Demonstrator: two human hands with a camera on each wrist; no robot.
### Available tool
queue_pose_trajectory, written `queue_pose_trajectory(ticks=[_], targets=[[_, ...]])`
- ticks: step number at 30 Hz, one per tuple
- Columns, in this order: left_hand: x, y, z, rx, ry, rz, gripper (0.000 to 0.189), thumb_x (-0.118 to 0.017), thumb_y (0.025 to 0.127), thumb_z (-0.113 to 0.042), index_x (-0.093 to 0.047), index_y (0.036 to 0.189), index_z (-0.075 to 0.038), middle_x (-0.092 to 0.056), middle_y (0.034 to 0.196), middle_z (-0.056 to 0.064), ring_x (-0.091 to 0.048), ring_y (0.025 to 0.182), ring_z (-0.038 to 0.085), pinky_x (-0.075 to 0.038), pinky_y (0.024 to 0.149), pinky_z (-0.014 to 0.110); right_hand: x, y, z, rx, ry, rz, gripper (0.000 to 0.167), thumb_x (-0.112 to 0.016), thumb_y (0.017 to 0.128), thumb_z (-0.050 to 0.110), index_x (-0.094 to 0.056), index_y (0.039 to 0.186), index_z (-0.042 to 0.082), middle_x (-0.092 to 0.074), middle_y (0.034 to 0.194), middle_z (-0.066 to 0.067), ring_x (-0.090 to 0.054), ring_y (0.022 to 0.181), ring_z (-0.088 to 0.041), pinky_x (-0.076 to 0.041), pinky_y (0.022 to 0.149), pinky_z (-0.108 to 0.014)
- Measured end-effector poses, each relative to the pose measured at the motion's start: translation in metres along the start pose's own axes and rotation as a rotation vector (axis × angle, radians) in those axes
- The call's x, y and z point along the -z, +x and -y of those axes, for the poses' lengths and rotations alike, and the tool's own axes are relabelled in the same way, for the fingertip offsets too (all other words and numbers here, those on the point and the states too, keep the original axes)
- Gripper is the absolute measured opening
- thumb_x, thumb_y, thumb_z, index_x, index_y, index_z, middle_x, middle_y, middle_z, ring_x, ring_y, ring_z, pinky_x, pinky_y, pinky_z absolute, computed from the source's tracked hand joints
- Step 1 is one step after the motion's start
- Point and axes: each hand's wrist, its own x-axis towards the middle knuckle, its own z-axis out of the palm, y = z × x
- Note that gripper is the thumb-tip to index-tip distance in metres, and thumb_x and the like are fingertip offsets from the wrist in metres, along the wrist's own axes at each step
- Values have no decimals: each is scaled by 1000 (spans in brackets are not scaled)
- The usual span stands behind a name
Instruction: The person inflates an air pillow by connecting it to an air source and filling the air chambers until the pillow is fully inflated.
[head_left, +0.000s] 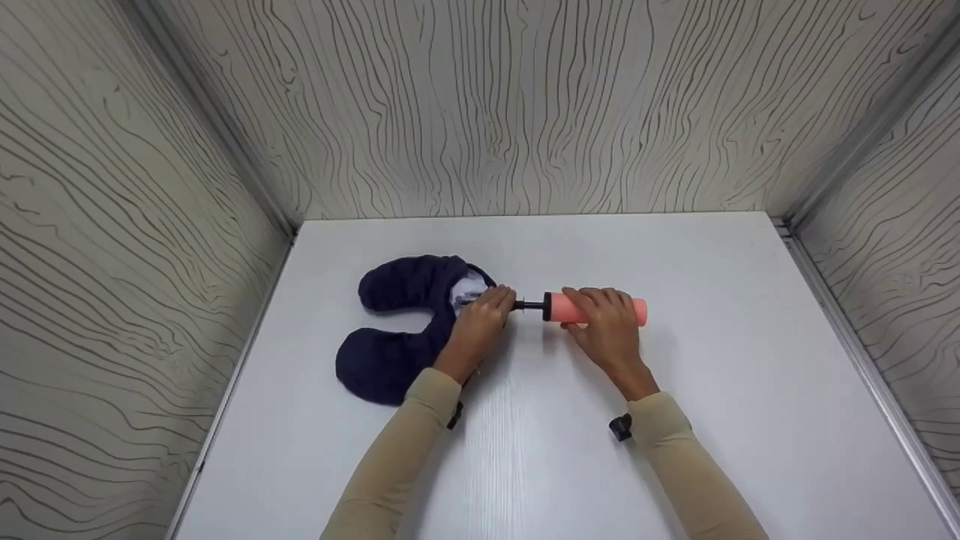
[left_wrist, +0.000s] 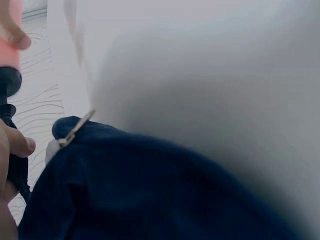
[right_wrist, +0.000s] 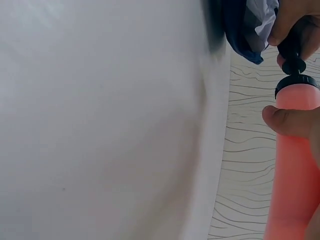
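Note:
A navy U-shaped neck pillow (head_left: 397, 360) lies on the white table, its curved side to the right. White lining (head_left: 469, 287) shows through an opening there, and a zipper pull (left_wrist: 75, 130) hangs at the edge in the left wrist view. A hand pump with a coral-pink barrel (right_wrist: 295, 170) and black rod points at that opening. My left hand (head_left: 480, 322) grips the pump's black handle end beside the lining. Around the pink barrel my right hand (head_left: 609, 330) is wrapped, thumb on the near side. The pump's far left tip is hidden by the left hand.
The white table (head_left: 750, 337) extends around the pillow and pump. Wood-grain patterned panels (head_left: 487, 112) stand at the back and both sides, with metal rails along the edges. Dark wrist straps (head_left: 621, 427) sit at both sleeves.

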Motion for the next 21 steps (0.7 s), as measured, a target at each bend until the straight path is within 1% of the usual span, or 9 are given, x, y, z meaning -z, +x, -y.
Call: queue_pose_trajectory(ticks=[6, 10, 13, 18, 21], targets=[[1, -5, 9, 22, -35, 23, 35, -73, 93, 6, -73, 127, 0, -77, 126, 13, -74, 119, 26, -60, 106, 31, 10, -7, -16, -52, -1, 20, 64, -98, 76, 19, -74, 135, 20, -78, 122, -13, -68, 115, -39, -52, 107, -59], [3, -8, 14, 49, -25, 39, 37, -74, 92, 7, -73, 128, -1, -77, 127, 12, -74, 119, 26, -61, 105, 31, 15, -10, -25, -79, 3, 6, 63, -99, 75, 17, -75, 133, 19, -78, 121, -14, -68, 116, -40, -50, 107, -59], [3, -9, 14, 54, -14, 30, 35, -75, 92, 6, -74, 126, -2, -77, 125, 11, -74, 118, 25, -60, 106, 31, 15, -11, -26, -83, 2, -1, 63, -99, 75, 16, -75, 133, 19, -78, 121, -14, -68, 116, -40, -49, 108, -59], [-2, -6, 5, -6, 36, -6, 32, -73, 90, 6, -75, 121, -2, -78, 121, 10, -75, 114, 24, -61, 104, 30, 7, -11, -13, -52, 17, 10, 63, -98, 76, 17, -74, 134, 18, -78, 121, -13, -68, 115, -39, -51, 105, -58], [-4, -4, -3, -39, 83, -14, 31, -72, 89, 5, -75, 119, -2, -79, 119, 8, -75, 113, 22, -61, 103, 30, -1, -12, -1, -35, 18, 0, 63, -99, 75, 17, -75, 133, 17, -78, 118, -12, -69, 112, -38, -52, 101, -57]])
